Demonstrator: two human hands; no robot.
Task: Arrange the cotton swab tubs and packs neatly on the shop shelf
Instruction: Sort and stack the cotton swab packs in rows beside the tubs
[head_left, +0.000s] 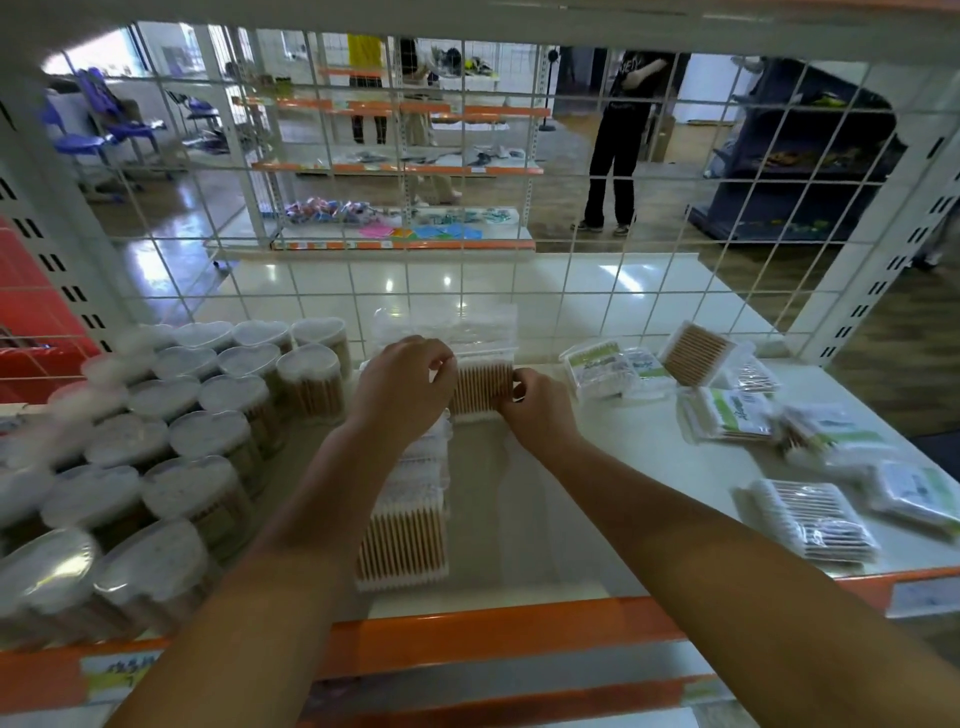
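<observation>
At centre frame, just above the middle, a flat pack of wooden-stemmed swabs (480, 387) is held on its two short sides: the left hand (402, 387) has its fingers curled over the pack's left edge, and the right hand (540, 410) pinches the right edge with curled fingers. The pack appears to rest on the white shelf (530, 499), directly in front of a stack of clear packs (457, 325) set against the wire grid back (519, 280); whether it touches that stack cannot be told. A column of like packs (402, 525) is laid toward the lower centre, partly hidden by the left forearm. Heart-lidded tubs (171, 426) are ranked in rows across the left of the frame and seem already ordered. Loose packs (727, 415) lie scattered at odd angles over the right of the frame, so the task is judged well short of finished. For this step, the held pack is best squared so that its long edges run parallel to the column beside it and its front edge lines up with its neighbour; an even grip from both sides should be kept, since the film wrapper is likely slippery and soft. Release is best made only once the pack sits flat.
</observation>
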